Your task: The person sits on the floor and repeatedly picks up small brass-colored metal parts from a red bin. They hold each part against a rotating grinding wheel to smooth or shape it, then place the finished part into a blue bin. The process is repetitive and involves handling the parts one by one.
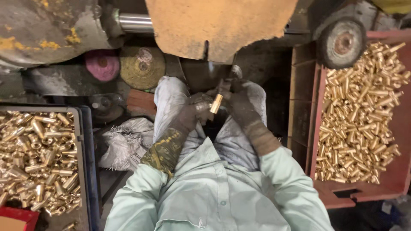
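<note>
Both my hands wear dark, dirty gloves and meet over my lap. My left hand [195, 112] and my right hand [239, 99] both grip one short brass tube [216, 104], which is tilted with its upper end toward the machine. The tube sits just below a large dusty orange guard [218, 23] on a machine in front of me. My knees in pale trousers are under the hands.
A red crate [387, 184] at the right holds several brass tubes. A grey bin [81, 141] at the left holds several more brass parts. Pink [102, 64] and yellowish [142, 66] buffing wheels lie on the floor ahead, beside a white sack [124, 141]. A small wheel [342, 42] is upper right.
</note>
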